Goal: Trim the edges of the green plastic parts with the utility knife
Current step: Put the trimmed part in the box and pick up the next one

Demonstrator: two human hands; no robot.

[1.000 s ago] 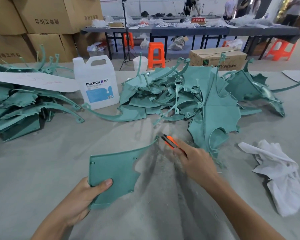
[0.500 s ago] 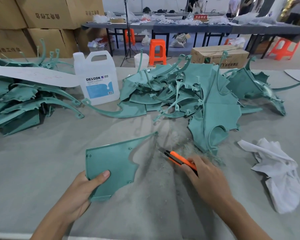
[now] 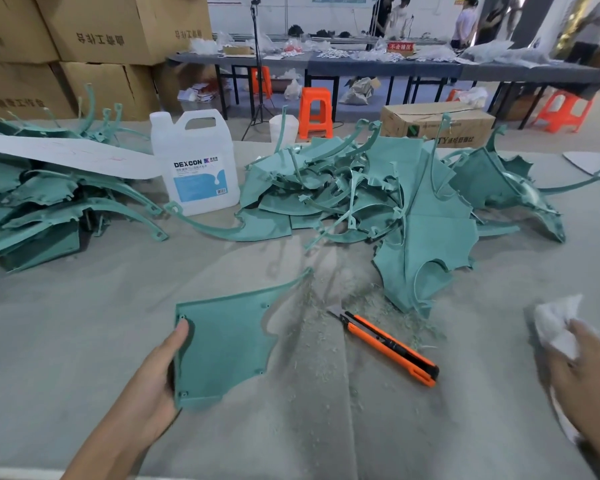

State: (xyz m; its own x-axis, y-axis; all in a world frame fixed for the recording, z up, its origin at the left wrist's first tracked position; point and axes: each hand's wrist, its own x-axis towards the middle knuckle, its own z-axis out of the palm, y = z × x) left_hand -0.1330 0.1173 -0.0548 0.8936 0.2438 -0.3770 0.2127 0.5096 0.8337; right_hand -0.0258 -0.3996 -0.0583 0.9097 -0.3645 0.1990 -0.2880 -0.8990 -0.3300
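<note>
A wide grey worktable [image 3: 84, 323] fills a workshop, with stacked cardboard boxes [image 3: 118, 26] behind it on the left and a long dark bench [image 3: 413, 69] with orange stools [image 3: 314, 112] further back. A big heap of green plastic parts [image 3: 426, 206] sprawls across the far middle of the table, and a second heap [image 3: 49, 209] lies at the left edge under a white sheet [image 3: 66, 155]. Between the two heaps stands a white jug [image 3: 198, 168] with a blue label.

Nearer the person, a single flat green part [image 3: 226, 341] lies on the table, its long curved tip pointing away toward the big heap. The left hand [image 3: 153, 382] grips its near-left edge, thumb on top by the corner hole, fingers out of sight beneath.

The right hand [image 3: 586, 375], blurred at the right edge, touches a crumpled white cloth [image 3: 555, 327]; whether it pinches the cloth, I cannot tell.

The orange utility knife [image 3: 388, 348] lies free on the table between the flat part and the cloth, blade extended and pointing toward the big heap, no hand on it. Fine green shavings [image 3: 312, 330] litter the surface around the blade and the flat part's right edge.
</note>
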